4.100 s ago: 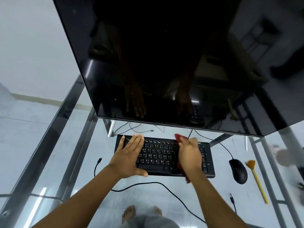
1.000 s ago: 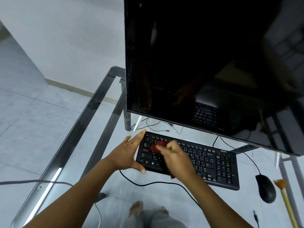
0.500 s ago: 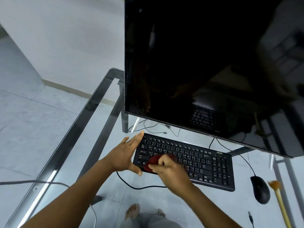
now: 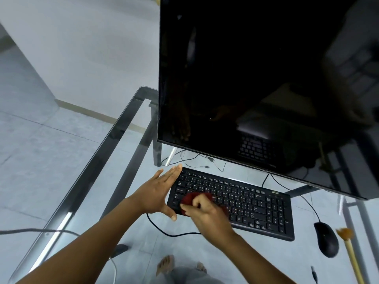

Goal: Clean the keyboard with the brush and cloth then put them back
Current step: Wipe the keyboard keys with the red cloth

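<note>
A black keyboard lies on the glass desk under the monitor. My right hand presses a bunched dark red cloth onto the keyboard's lower left keys. My left hand rests flat against the keyboard's left end, fingers straight, thumb under the front corner, holding nothing. The brush, with orange bristles and a yellow handle, lies on the desk at the far right, beyond the mouse.
A large dark monitor overhangs the back of the keyboard. A black mouse sits right of the keyboard. Cables run across the glass desk, whose metal frame shows at left. Bare feet show below the glass.
My right hand has dragged the cloth from the upper left keys down toward the front left corner. The left hand has kept its brace on the keyboard's left end.
</note>
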`<state>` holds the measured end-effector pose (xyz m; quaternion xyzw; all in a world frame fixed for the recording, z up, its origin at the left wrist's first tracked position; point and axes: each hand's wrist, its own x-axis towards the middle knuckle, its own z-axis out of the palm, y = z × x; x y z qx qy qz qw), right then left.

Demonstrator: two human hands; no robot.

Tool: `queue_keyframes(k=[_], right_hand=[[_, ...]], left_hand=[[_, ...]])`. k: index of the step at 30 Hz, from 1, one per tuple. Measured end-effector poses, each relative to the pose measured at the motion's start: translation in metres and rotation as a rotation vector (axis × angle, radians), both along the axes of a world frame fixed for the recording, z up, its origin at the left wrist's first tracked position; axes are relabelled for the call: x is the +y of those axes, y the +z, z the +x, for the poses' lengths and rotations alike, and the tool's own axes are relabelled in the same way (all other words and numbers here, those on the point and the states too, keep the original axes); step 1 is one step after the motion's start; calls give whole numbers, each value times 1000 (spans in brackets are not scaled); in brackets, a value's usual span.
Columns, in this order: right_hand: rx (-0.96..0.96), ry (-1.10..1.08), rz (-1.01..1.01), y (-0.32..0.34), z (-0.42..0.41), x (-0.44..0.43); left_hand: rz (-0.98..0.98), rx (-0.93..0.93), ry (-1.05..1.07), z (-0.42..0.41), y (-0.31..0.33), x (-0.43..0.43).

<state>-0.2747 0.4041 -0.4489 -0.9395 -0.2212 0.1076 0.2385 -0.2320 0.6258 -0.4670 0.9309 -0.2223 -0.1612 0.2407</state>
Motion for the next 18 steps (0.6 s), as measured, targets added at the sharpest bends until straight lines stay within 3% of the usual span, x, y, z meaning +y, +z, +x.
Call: queue_keyframes(k=[5, 9, 15, 18], right_hand=[[-94, 167, -35, -5, -1, -33], [-92, 41, -9, -8, 8, -59], [-116, -248, 88, 1, 56, 17], [-93, 50, 0, 1, 43, 33]], left_hand=[[-50, 48, 81, -6, 2, -1], [-80, 56, 114, -16, 5, 0], [-85, 115, 139, -17, 7, 0], [-67, 89, 124, -16, 5, 1]])
